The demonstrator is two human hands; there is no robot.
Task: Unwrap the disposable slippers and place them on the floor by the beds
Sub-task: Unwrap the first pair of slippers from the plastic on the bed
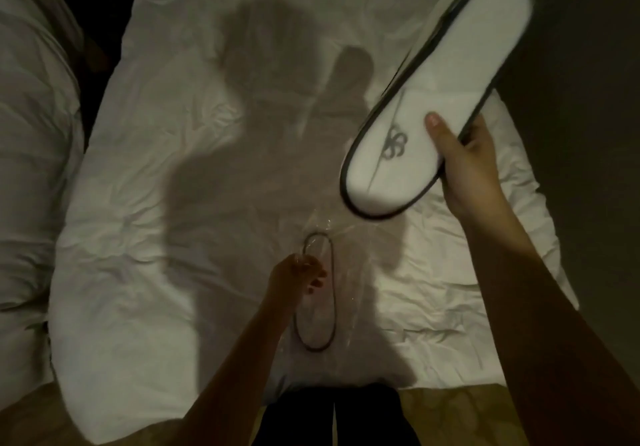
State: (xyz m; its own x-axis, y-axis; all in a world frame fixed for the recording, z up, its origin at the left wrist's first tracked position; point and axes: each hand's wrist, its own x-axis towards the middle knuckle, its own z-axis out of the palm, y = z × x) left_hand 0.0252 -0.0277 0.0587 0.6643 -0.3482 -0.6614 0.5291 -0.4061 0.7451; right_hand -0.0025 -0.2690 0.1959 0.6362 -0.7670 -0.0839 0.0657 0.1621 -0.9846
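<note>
Head view: right hand (467, 165) grips a white slipper (440, 99), dark-edged with a looped logo, raised above the bed (138, 237). Left hand (298, 277) pinches the clear wrapper (332, 307) lying on the bed, a second slipper (317, 310) faintly outlined inside.

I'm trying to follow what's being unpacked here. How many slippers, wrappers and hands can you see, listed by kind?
Slippers: 2, one held up in the right hand and one on the bed, still inside the wrapper.
Wrappers: 1, clear plastic, pinched by the left hand.
Hands: 2, left hand and right hand.
Total: 5
</note>
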